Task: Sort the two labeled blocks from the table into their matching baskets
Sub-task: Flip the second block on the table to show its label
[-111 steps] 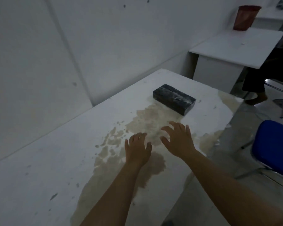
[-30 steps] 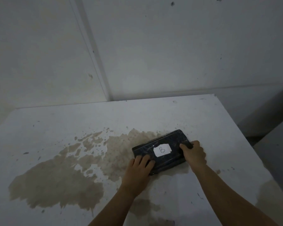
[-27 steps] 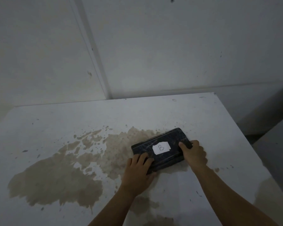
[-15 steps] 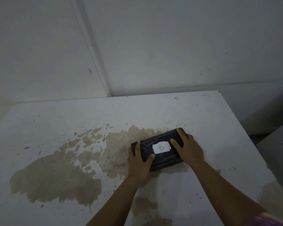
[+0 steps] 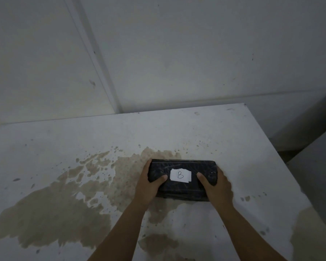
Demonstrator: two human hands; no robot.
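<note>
A black wrapped block point(image 5: 183, 166) with a white paper label marked "B" point(image 5: 180, 175) lies on the white table point(image 5: 205, 129), right of the middle. My left hand point(image 5: 149, 185) grips its left end, thumb on the top face. My right hand point(image 5: 217, 187) grips its right end the same way. The block lies square to me, long side across. No basket and no second block are in view.
A large brown stain point(image 5: 64, 200) spreads over the table's left and centre. The grey wall point(image 5: 177, 53) stands right behind the table. The table's right edge drops off beside a darker gap point(image 5: 309, 132).
Both hands have shifted from the block's near corners to grip its two ends. The block has turned from a slant to lie square to me.
</note>
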